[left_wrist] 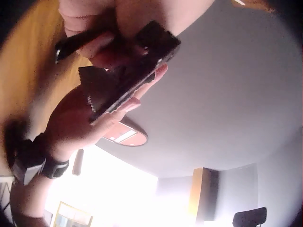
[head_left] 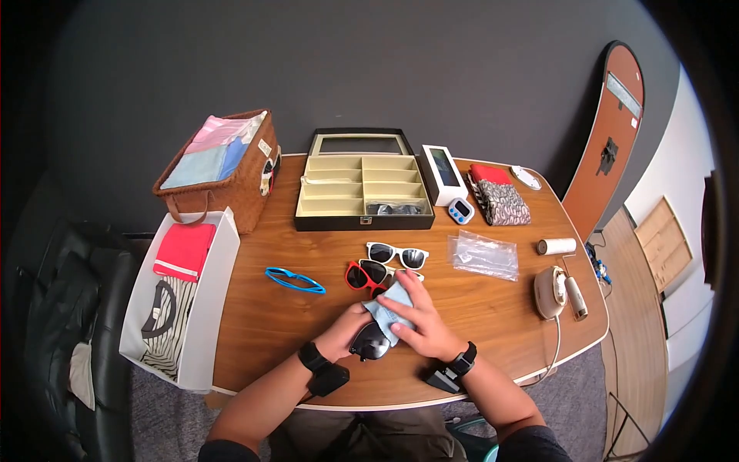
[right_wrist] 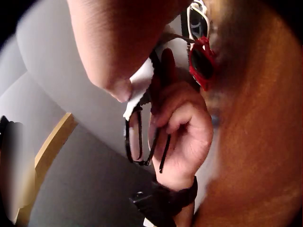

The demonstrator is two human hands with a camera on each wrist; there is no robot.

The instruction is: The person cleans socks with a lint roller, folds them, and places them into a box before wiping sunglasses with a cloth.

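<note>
Near the table's front edge, my left hand [head_left: 339, 336] grips a pair of black sunglasses [head_left: 372, 343] by one side, a dark lens facing up. A light blue cleaning cloth [head_left: 394, 302] is draped over the other side of the sunglasses. My right hand [head_left: 426, 325] pinches the cloth around that lens, fingers stretched across it and thumb near the middle of the frame. In the right wrist view the folded-out temples of the sunglasses [right_wrist: 150, 158] show beside the left palm. Just beyond the hands lie red sunglasses [head_left: 356, 279] and white sunglasses [head_left: 398, 255].
Blue glasses [head_left: 295, 280] lie left. An open display case [head_left: 365, 223] with dark glasses inside stands behind. A brown basket [head_left: 246, 196] and white bin [head_left: 208, 308] hold textiles. To the right are plastic bags [head_left: 485, 256], a timer [head_left: 460, 211] and a handheld steamer [head_left: 548, 292].
</note>
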